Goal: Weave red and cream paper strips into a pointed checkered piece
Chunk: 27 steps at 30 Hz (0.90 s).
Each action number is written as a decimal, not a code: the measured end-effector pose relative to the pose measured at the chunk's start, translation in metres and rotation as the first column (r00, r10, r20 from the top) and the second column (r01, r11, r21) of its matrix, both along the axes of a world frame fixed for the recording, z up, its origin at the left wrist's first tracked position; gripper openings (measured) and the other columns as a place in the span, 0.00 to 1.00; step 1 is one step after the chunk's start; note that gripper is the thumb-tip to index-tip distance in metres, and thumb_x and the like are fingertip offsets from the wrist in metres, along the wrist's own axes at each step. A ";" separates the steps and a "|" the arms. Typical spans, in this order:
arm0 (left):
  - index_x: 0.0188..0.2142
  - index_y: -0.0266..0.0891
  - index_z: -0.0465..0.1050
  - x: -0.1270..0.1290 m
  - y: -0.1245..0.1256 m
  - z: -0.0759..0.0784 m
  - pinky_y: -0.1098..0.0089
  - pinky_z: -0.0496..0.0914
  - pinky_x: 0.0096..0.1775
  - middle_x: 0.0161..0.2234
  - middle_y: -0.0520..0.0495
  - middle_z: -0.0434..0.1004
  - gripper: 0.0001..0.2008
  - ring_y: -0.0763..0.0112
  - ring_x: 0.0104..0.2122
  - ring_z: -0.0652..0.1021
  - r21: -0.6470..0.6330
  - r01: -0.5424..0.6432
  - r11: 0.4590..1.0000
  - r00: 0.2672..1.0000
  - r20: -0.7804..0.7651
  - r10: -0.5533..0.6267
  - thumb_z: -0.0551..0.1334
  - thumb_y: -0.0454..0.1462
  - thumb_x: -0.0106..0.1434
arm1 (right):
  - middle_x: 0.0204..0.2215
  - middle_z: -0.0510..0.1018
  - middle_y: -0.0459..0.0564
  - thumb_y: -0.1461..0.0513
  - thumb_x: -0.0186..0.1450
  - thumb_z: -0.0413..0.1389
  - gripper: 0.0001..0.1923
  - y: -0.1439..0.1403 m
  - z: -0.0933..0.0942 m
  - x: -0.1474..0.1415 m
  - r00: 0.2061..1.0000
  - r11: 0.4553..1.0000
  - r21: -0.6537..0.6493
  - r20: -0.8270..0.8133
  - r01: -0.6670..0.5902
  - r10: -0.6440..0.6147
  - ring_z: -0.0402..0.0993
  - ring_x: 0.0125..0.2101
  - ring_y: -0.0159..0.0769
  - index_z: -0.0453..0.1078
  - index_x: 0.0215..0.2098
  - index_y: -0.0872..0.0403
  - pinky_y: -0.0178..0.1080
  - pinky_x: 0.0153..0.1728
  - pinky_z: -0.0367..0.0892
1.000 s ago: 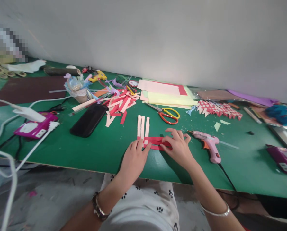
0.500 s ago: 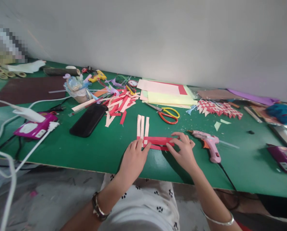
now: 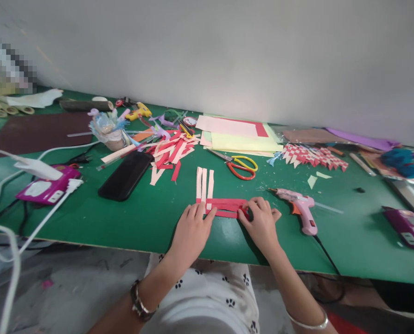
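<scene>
Three pale pink paper strips [image 3: 204, 183] lie side by side on the green table [image 3: 130, 218], crossed at their near ends by red paper strips [image 3: 227, 202]. My left hand [image 3: 192, 230] lies flat with its fingertips pressing the crossing. My right hand [image 3: 261, 222] pinches the right ends of the red strips.
A pink glue gun [image 3: 299, 207] lies just right of my right hand, with red-and-yellow scissors [image 3: 239, 165] behind the strips. A black phone [image 3: 126, 175], a pile of cut strips [image 3: 170, 153], stacked paper sheets [image 3: 236, 134], woven red-white pieces [image 3: 314, 156] and purple power strips [image 3: 45, 188] surround them.
My right hand slid rightward along the red strips to their ends and closed its fingers on them. My left hand stayed on the crossing.
</scene>
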<state>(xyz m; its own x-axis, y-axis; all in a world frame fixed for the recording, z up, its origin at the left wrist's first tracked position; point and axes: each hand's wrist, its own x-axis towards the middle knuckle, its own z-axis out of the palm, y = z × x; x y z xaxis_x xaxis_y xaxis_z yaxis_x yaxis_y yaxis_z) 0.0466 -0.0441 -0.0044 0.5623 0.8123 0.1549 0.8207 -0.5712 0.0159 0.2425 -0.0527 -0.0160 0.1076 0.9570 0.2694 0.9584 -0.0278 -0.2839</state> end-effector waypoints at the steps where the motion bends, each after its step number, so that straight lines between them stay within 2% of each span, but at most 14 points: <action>1: 0.54 0.40 0.63 -0.001 0.000 0.000 0.57 0.66 0.46 0.46 0.39 0.67 0.19 0.58 0.44 0.69 0.002 0.003 1.000 1.000 0.005 -0.003 0.54 0.33 0.63 | 0.35 0.71 0.48 0.59 0.61 0.52 0.06 0.000 0.000 -0.001 1.000 1.000 0.019 0.028 -0.004 0.003 0.63 0.36 0.37 0.69 0.32 0.52 0.41 0.35 0.46; 5: 0.54 0.37 0.63 -0.001 0.000 0.001 0.55 0.62 0.51 0.49 0.39 0.66 0.19 0.58 0.48 0.68 0.022 0.028 0.999 0.999 0.042 -0.029 0.52 0.32 0.63 | 0.38 0.71 0.48 0.60 0.62 0.51 0.08 -0.001 0.000 -0.002 0.997 0.998 0.055 0.078 -0.017 0.013 0.64 0.37 0.38 0.68 0.39 0.50 0.41 0.36 0.47; 8: 0.54 0.35 0.61 0.003 -0.003 0.003 0.58 0.62 0.51 0.51 0.39 0.65 0.19 0.58 0.49 0.68 -0.005 0.110 0.994 0.991 0.077 -0.109 0.54 0.33 0.63 | 0.42 0.71 0.50 0.62 0.63 0.50 0.11 -0.001 0.001 -0.002 0.993 0.998 0.052 0.113 -0.036 0.030 0.64 0.40 0.38 0.69 0.42 0.49 0.42 0.37 0.49; 11: 0.54 0.32 0.60 0.010 -0.008 0.003 0.61 0.63 0.50 0.51 0.40 0.66 0.22 0.58 0.50 0.68 -0.084 0.191 0.978 0.977 0.112 -0.182 0.58 0.37 0.61 | 0.51 0.67 0.50 0.67 0.64 0.47 0.19 0.000 0.004 -0.004 0.965 0.988 0.017 0.219 -0.155 0.148 0.62 0.47 0.41 0.66 0.49 0.43 0.47 0.43 0.48; 14: 0.54 0.31 0.60 0.016 -0.011 0.003 0.60 0.62 0.51 0.50 0.40 0.66 0.23 0.58 0.50 0.67 -0.131 0.192 0.973 0.977 0.125 -0.175 0.58 0.38 0.61 | 0.57 0.61 0.50 0.69 0.64 0.45 0.25 0.001 0.006 -0.007 0.912 0.962 -0.058 0.306 -0.268 0.273 0.56 0.53 0.42 0.61 0.53 0.37 0.53 0.48 0.44; 19: 0.53 0.32 0.60 0.018 -0.012 0.006 0.60 0.63 0.50 0.49 0.41 0.67 0.22 0.58 0.48 0.68 -0.165 0.167 0.972 0.982 0.111 -0.150 0.58 0.38 0.61 | 0.60 0.57 0.51 0.69 0.64 0.45 0.23 0.004 0.005 -0.007 0.896 0.952 -0.135 0.322 -0.275 0.305 0.52 0.56 0.45 0.64 0.51 0.39 0.56 0.50 0.44; 24: 0.52 0.34 0.61 0.013 -0.008 0.008 0.58 0.62 0.50 0.49 0.42 0.68 0.20 0.59 0.49 0.68 -0.133 0.195 0.972 0.975 0.133 -0.178 0.56 0.39 0.62 | 0.58 0.60 0.53 0.70 0.63 0.44 0.23 0.006 0.008 -0.008 0.912 0.953 -0.142 0.282 -0.269 0.299 0.54 0.55 0.44 0.66 0.49 0.41 0.57 0.52 0.45; 27: 0.54 0.33 0.59 0.008 0.000 0.008 0.59 0.63 0.50 0.51 0.39 0.65 0.22 0.58 0.50 0.67 -0.085 0.171 0.982 0.973 0.171 -0.155 0.57 0.39 0.62 | 0.57 0.61 0.53 0.71 0.63 0.44 0.23 0.007 0.011 -0.009 0.917 0.954 -0.141 0.271 -0.264 0.294 0.55 0.54 0.45 0.67 0.48 0.40 0.57 0.51 0.46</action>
<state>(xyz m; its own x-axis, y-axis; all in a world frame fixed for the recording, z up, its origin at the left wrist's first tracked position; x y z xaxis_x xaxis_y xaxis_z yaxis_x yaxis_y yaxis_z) 0.0548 -0.0443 0.0035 0.6622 0.7275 0.1792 0.6981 -0.6860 0.2050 0.2336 -0.0462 -0.0052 -0.2350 0.9602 0.1511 0.9711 0.2387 -0.0065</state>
